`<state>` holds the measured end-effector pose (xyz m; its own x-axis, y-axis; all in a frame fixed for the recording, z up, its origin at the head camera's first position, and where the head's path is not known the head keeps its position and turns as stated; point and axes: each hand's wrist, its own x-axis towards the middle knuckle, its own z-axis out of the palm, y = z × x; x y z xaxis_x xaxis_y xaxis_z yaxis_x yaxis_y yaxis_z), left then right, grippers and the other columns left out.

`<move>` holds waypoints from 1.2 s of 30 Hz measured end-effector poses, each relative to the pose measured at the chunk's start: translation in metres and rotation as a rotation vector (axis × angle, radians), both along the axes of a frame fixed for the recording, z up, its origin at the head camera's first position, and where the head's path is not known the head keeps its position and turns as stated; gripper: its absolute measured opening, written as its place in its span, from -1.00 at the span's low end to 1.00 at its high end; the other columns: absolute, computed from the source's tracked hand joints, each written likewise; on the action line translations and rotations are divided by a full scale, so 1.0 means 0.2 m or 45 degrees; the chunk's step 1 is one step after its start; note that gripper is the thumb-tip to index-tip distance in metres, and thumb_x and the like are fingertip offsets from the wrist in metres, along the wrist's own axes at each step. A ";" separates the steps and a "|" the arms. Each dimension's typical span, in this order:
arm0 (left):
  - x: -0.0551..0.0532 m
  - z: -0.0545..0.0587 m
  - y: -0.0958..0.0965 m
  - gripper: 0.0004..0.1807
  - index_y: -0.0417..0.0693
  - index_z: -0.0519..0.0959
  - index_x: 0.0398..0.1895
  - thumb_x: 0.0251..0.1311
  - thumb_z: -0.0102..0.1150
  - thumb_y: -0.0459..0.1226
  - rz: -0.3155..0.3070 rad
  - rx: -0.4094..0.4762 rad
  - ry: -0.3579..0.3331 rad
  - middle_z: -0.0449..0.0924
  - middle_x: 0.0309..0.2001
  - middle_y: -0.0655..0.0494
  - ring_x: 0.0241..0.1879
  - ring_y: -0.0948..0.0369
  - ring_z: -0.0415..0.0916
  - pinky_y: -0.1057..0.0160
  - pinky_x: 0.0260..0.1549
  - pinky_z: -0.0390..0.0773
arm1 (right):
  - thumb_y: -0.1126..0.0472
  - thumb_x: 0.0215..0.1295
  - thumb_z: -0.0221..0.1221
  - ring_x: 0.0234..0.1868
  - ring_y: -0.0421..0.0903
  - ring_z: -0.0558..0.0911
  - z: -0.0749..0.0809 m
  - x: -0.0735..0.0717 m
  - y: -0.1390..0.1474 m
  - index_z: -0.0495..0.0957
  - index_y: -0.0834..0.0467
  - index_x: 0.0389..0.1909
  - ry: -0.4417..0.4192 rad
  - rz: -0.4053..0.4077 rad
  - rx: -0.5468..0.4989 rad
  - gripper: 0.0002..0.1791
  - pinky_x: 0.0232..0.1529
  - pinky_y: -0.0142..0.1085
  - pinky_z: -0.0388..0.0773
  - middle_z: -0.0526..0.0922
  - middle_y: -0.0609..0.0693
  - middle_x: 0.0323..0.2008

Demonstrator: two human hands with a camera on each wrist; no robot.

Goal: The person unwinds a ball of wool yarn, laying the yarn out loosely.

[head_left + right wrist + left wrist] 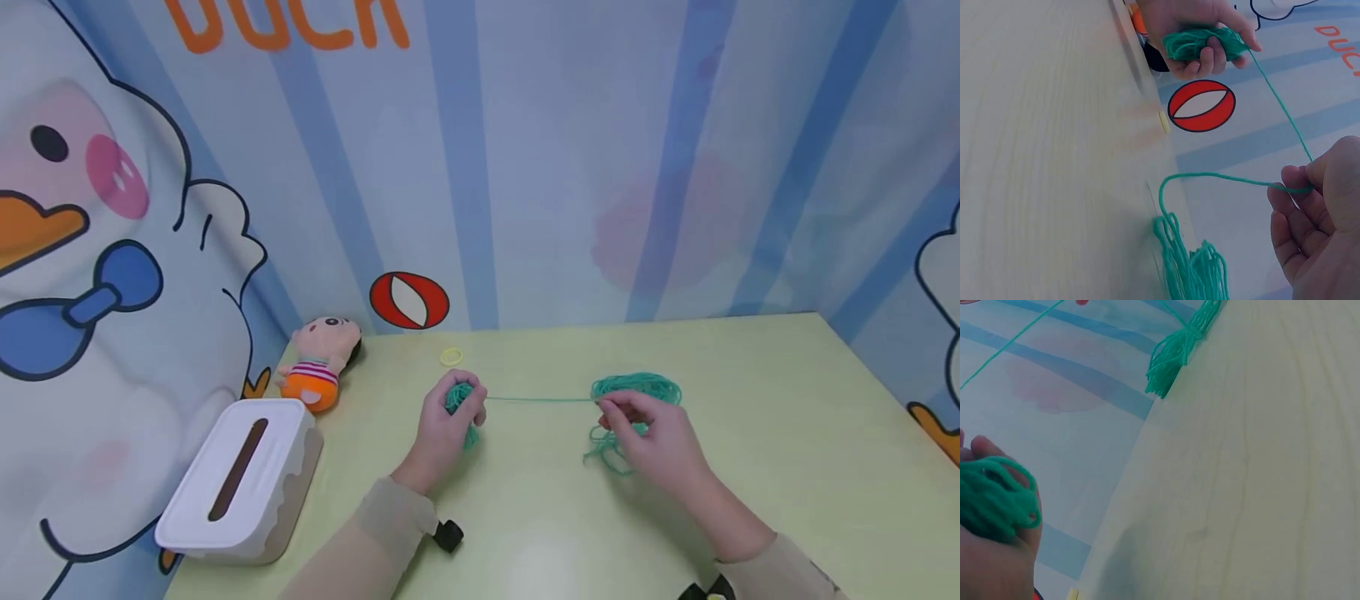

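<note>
In the head view my left hand grips a small bundle of green yarn, its fingers curled round the loops. A single taut strand runs from that bundle across to my right hand, which pinches it between thumb and fingertips. Behind and below the right hand, a larger loose skein of green yarn lies on the table, with a few stray loops toward the front. The right wrist view shows the strand bending at the pinch and trailing down to the skein.
A pale wooden table carries everything. At the left stand a white lidded box with a slot and a small doll in orange shorts. Near the back edge lies a yellow ring. A striped cloth backdrop rises behind.
</note>
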<state>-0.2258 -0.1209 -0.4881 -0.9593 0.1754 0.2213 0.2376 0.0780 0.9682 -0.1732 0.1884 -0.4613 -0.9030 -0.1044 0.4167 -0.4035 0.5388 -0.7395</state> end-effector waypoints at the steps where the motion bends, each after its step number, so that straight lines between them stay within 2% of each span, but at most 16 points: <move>1: 0.00 0.01 0.00 -0.76 -0.15 0.51 0.14 0.69 0.13 -0.17 -0.012 0.006 0.003 0.57 -0.29 -0.01 -0.29 0.16 0.57 0.34 -0.06 0.66 | 0.25 0.60 0.29 -0.23 -0.28 0.81 0.01 0.00 0.02 0.80 0.17 -0.03 0.007 -0.023 0.010 -0.87 -0.26 -0.39 0.69 0.87 0.01 -0.30; 2: -0.01 0.01 0.00 -0.74 -0.17 0.49 0.19 0.69 0.11 -0.18 -0.021 0.010 0.001 0.60 -0.27 -0.02 -0.27 0.16 0.60 0.35 -0.02 0.68 | 0.25 0.60 0.30 -0.23 -0.29 0.79 0.01 -0.01 0.04 0.80 0.17 -0.02 0.002 -0.046 0.018 -0.86 -0.27 -0.41 0.67 0.87 0.01 -0.30; 4: -0.01 0.02 0.00 -0.73 -0.18 0.46 0.26 0.70 0.07 -0.22 -0.043 0.034 -0.013 0.60 -0.25 -0.03 -0.28 0.17 0.62 0.35 -0.07 0.72 | 0.24 0.60 0.29 -0.24 -0.31 0.78 0.02 -0.01 0.08 0.80 0.18 -0.01 -0.002 -0.087 0.036 -0.85 -0.28 -0.43 0.64 0.86 0.03 -0.29; 6: -0.01 0.02 0.00 -0.73 -0.18 0.44 0.28 0.69 0.04 -0.25 -0.072 0.076 -0.033 0.56 -0.28 -0.04 -0.36 0.18 0.58 0.34 -0.23 0.71 | 0.21 0.62 0.28 -0.24 -0.32 0.77 0.02 -0.01 0.13 0.79 0.19 0.01 -0.013 -0.133 0.052 -0.82 -0.31 -0.45 0.63 0.86 0.05 -0.28; 9: -0.01 0.02 0.01 -0.78 -0.11 0.43 0.25 0.68 0.04 -0.30 -0.094 0.129 -0.050 0.47 -0.35 0.03 -0.48 0.20 0.46 0.36 -0.47 0.59 | 0.16 0.64 0.25 -0.25 -0.37 0.75 0.02 -0.01 0.19 0.79 0.21 0.03 -0.040 -0.196 0.066 -0.77 -0.33 -0.48 0.64 0.86 0.09 -0.26; 11: -0.01 0.02 0.00 -0.78 -0.10 0.42 0.23 0.64 0.09 -0.32 -0.077 0.132 -0.055 0.44 -0.35 0.05 -0.51 0.19 0.40 0.37 -0.52 0.52 | 0.14 0.65 0.24 -0.26 -0.43 0.73 0.01 -0.01 0.23 0.78 0.22 0.05 -0.061 -0.231 0.082 -0.74 -0.32 -0.50 0.65 0.87 0.10 -0.25; 15: -0.02 0.01 -0.01 -0.61 -0.10 0.46 0.33 0.54 0.29 -0.30 0.005 0.069 -0.098 0.51 -0.11 0.02 -0.35 0.11 0.47 0.37 -0.45 0.58 | 0.09 0.67 0.22 -0.28 -0.49 0.67 -0.01 -0.02 0.31 0.76 0.25 0.11 -0.146 -0.261 0.127 -0.68 -0.30 -0.49 0.65 0.88 0.14 -0.18; 17: -0.02 0.01 -0.01 -0.52 -0.01 0.50 0.40 0.50 0.38 -0.24 0.034 0.020 -0.129 0.52 0.05 -0.01 -0.20 0.08 0.51 0.37 -0.39 0.64 | 0.05 0.67 0.21 -0.28 -0.47 0.65 -0.02 -0.02 0.34 0.76 0.25 0.15 -0.200 -0.276 0.154 -0.64 -0.29 -0.48 0.65 0.88 0.15 -0.13; 19: -0.03 0.01 -0.01 -0.52 0.07 0.57 0.39 0.47 0.44 -0.18 0.036 -0.021 -0.151 0.54 0.11 0.00 -0.13 0.08 0.52 0.36 -0.36 0.67 | 0.02 0.67 0.21 -0.27 -0.44 0.63 -0.03 -0.01 0.37 0.75 0.24 0.17 -0.244 -0.295 0.178 -0.61 -0.28 -0.47 0.64 0.87 0.16 -0.10; 21: -0.03 0.00 -0.01 -0.61 0.09 0.65 0.26 0.44 0.47 -0.16 0.032 -0.034 -0.155 0.58 0.02 0.02 -0.19 0.11 0.53 0.36 -0.37 0.66 | 0.01 0.67 0.21 -0.26 -0.40 0.64 -0.05 -0.01 0.39 0.76 0.25 0.17 -0.262 -0.313 0.196 -0.59 -0.29 -0.46 0.63 0.87 0.17 -0.09; 24: -0.03 0.00 0.00 -0.79 -0.06 0.64 0.03 0.48 0.43 -0.22 0.007 0.000 -0.110 0.56 -0.22 0.04 -0.43 0.16 0.50 0.37 -0.45 0.58 | 0.00 0.67 0.21 -0.24 -0.29 0.69 -0.06 -0.02 0.42 0.75 0.27 0.17 -0.269 -0.328 0.216 -0.58 -0.30 -0.44 0.62 0.88 0.19 -0.09; 27: -0.02 0.00 0.00 -0.86 -0.13 0.54 -0.05 0.57 0.30 -0.27 -0.039 0.052 -0.054 0.63 -0.20 0.14 -0.57 0.21 0.42 0.38 -0.52 0.51 | 0.02 0.66 0.21 -0.20 -0.12 0.75 -0.07 -0.03 0.43 0.76 0.27 0.16 -0.278 -0.339 0.257 -0.59 -0.31 -0.40 0.61 0.87 0.19 -0.11; 31: -0.02 0.00 0.00 -0.84 -0.06 0.42 -0.03 0.65 0.20 -0.23 -0.071 0.095 -0.051 0.72 -0.11 0.21 -0.58 0.23 0.40 0.39 -0.54 0.51 | 0.03 0.64 0.21 -0.15 0.07 0.79 -0.09 -0.04 0.44 0.77 0.27 0.12 -0.314 -0.345 0.327 -0.60 -0.29 -0.29 0.60 0.87 0.21 -0.09; 36: -0.02 0.00 0.00 -0.66 0.01 0.39 0.24 0.61 0.27 -0.15 -0.029 0.104 -0.088 0.51 -0.34 0.07 -0.54 0.19 0.42 0.36 -0.52 0.56 | 0.02 0.59 0.25 -0.15 0.13 0.80 -0.11 -0.05 0.46 0.80 0.26 0.09 -0.386 -0.351 0.402 -0.61 -0.26 -0.15 0.62 0.87 0.25 -0.08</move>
<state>-0.2303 -0.1216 -0.4887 -0.9687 0.1813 0.1695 0.1711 -0.0067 0.9852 -0.1831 0.2806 -0.4831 -0.9900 0.0761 0.1186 -0.0078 0.8108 -0.5853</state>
